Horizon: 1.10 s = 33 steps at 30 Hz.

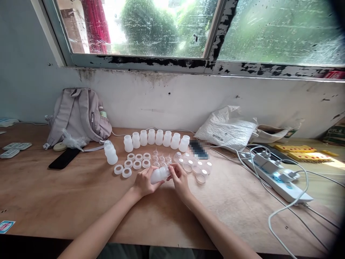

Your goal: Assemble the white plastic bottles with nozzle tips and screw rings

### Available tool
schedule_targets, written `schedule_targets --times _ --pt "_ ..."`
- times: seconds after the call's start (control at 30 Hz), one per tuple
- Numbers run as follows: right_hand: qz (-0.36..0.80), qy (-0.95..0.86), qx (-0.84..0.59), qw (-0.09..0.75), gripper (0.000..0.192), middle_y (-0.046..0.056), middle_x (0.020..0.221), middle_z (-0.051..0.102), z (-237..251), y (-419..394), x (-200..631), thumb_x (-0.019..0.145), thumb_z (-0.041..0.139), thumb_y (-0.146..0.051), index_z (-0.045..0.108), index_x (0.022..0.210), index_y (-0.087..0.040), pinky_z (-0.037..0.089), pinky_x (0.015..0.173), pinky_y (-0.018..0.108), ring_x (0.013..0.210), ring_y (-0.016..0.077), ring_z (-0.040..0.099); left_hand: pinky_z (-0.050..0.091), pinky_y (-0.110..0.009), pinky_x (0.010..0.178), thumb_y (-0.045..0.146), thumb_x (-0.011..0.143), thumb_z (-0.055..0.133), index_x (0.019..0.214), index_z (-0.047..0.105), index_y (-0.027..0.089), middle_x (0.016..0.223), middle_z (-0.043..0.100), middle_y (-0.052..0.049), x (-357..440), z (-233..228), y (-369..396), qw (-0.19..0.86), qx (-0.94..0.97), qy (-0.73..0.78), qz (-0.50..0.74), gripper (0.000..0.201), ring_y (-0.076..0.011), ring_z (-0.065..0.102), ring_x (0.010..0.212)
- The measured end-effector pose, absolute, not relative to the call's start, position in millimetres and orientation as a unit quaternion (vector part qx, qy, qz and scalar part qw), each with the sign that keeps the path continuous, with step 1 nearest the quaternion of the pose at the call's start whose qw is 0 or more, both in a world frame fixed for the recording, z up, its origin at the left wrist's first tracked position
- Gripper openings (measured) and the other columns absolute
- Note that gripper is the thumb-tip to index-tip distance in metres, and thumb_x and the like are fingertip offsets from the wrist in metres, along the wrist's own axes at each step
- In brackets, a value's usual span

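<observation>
White plastic bottle (159, 175), lying sideways just above the wooden table (67, 201), gripped by the left hand (144, 182) around its body. Right hand (179, 178) pinching at its neck end. Behind, a curved row of white bottles (156, 138). Between, white rings (134, 162) and clear lids (196, 167). Off right, a power strip (280, 180).

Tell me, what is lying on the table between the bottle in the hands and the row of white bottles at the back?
In the head view, white plastic rings and small clear nipples lie between the held white bottle and the back row of white bottles.
</observation>
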State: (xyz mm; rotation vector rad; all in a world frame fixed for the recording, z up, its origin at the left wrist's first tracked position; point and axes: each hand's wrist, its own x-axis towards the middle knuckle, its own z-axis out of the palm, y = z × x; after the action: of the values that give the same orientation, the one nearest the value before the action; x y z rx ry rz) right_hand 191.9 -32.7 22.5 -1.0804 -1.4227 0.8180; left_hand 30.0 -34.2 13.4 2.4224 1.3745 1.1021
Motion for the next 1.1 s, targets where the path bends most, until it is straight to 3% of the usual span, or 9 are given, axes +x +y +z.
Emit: schedule_targets --times 0.23,0.43,0.57,0.7,0.93,1.1 --pt "0.349 -0.608 -0.46 0.545 0.026 -0.001 0.063 0.055 23.7 -27.6 191.6 0.079 0.046 -0.043 0.054 0.086 -0.019 0.046 0.046 0.023 0.048 0.012 0.055 0.047 -0.03 0.069 0.048 0.069 0.055 0.101 0.045 0.022 0.093 0.061 -0.005 28.5 12.8 -27.5 0.062 0.805 0.449 0.384 0.043 -0.0199 0.059 0.082" --pt "0.444 -0.564 -0.426 0.551 0.039 -0.002 0.057 0.054 15.3 -21.7 191.1 0.079 0.042 -0.048 0.051 0.105 -0.021 0.046 0.043 0.024 0.045 0.0121 0.052 0.046 -0.034 0.078 0.05 0.07 0.053 0.108 0.042 0.023 0.101 0.059 -0.006 28.4 8.0 -26.5 0.07 0.797 0.464 0.379 0.048 -0.0218 0.056 0.091" --pt "0.468 -0.557 -0.404 0.555 0.042 0.0 0.067 0.056 15.4 -27.9 188.3 0.082 0.037 -0.047 0.042 0.116 -0.023 0.046 0.043 0.023 0.047 0.0108 0.053 0.041 -0.037 0.087 0.043 0.079 0.044 0.12 0.031 0.022 0.114 0.05 -0.009 27.7 4.4 -26.1 0.111 0.798 0.452 0.383 0.047 -0.0223 0.048 0.106" --pt "0.445 -0.564 -0.411 0.561 0.036 0.0 0.076 0.054 16.1 -32.9 188.7 0.082 0.038 -0.045 0.044 0.11 -0.023 0.044 0.04 0.021 0.046 0.0086 0.051 0.035 -0.039 0.094 0.033 0.084 0.037 0.124 0.022 0.02 0.124 0.04 -0.012 26.5 2.7 -33.8 0.187 0.778 0.438 0.41 0.044 -0.021 0.038 0.117" --pt "0.426 -0.569 -0.431 0.556 0.029 -0.001 0.071 0.052 13.0 -29.3 191.3 0.08 0.04 -0.043 0.047 0.099 -0.023 0.042 0.037 0.021 0.043 0.0088 0.05 0.044 -0.036 0.082 0.032 0.068 0.06 0.11 0.029 0.02 0.106 0.051 -0.009 17.6 2.2 -47.8 0.274 0.699 0.475 0.459 0.053 -0.0194 0.054 0.093" --pt "0.42 -0.573 -0.432 0.556 0.028 -0.002 0.069 0.052 10.1 -28.7 190.6 0.079 0.043 -0.043 0.048 0.096 -0.022 0.041 0.035 0.02 0.04 0.008 0.048 0.04 -0.041 0.086 0.04 0.057 0.068 0.11 0.032 0.022 0.108 0.051 -0.009 14.5 -0.1 -52.4 0.236 0.683 0.536 0.436 0.066 -0.0241 0.049 0.103"
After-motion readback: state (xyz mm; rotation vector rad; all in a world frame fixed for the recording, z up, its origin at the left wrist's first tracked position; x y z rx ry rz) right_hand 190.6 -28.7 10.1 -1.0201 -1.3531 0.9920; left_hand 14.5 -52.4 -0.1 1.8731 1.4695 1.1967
